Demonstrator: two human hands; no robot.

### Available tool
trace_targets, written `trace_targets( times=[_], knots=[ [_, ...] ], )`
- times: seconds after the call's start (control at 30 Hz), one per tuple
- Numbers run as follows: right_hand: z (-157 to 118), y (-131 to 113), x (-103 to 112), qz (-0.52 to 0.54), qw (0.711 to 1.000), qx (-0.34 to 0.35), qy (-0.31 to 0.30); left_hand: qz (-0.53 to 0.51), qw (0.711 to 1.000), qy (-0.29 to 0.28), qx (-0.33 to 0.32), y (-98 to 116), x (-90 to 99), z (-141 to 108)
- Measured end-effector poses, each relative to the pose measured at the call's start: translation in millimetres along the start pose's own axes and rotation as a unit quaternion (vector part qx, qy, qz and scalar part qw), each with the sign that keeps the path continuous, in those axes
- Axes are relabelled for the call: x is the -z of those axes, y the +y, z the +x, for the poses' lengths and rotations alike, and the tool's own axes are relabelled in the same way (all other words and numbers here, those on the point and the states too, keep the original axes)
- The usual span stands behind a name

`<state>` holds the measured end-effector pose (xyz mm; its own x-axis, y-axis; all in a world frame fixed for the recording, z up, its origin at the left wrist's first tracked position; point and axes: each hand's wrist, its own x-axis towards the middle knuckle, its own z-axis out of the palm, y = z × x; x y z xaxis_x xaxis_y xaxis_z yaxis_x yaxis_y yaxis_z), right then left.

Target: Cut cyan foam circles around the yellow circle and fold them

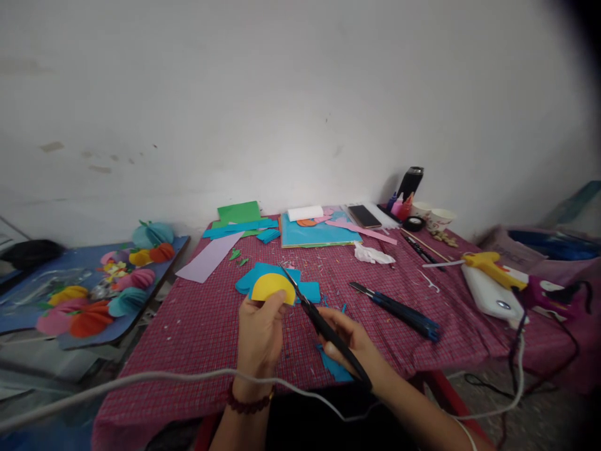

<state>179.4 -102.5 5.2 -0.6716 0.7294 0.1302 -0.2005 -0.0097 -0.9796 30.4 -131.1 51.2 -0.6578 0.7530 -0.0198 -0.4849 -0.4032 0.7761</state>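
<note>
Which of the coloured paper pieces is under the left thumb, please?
The curved yellow paper piece, gripped by the left hand; the green paper sheet, lilac paper strip and pink paper strip lie farther away.

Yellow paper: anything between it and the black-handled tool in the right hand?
Nothing visible: the black-handled tool in the right hand lies right at the right-hand edge of the yellow paper, which the left hand holds.
</note>
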Motion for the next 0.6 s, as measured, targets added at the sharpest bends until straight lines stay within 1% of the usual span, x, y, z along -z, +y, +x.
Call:
trace_targets(
  times=[0.17, 0.37, 0.6],
  knots=[
    [0.8, -6.1, 0.3, -0.018, 1.0, -0.004, -0.014, 0.004, 1.0, -0.011, -0.002, 5.6, 2.0, 1.6],
    [-0.1, -7.1, 1.9, -0.042, 0.999, 0.008, -0.022, 0.019, 1.0, -0.003, 0.008, 8.4, 2.0, 0.9],
    [-2.7, -15.6, 7.8, -0.069, 0.997, 0.0, -0.031, 0.039, 0.998, -0.038, 0.013, 12.1, 4.8, 1.7]
  ],
)
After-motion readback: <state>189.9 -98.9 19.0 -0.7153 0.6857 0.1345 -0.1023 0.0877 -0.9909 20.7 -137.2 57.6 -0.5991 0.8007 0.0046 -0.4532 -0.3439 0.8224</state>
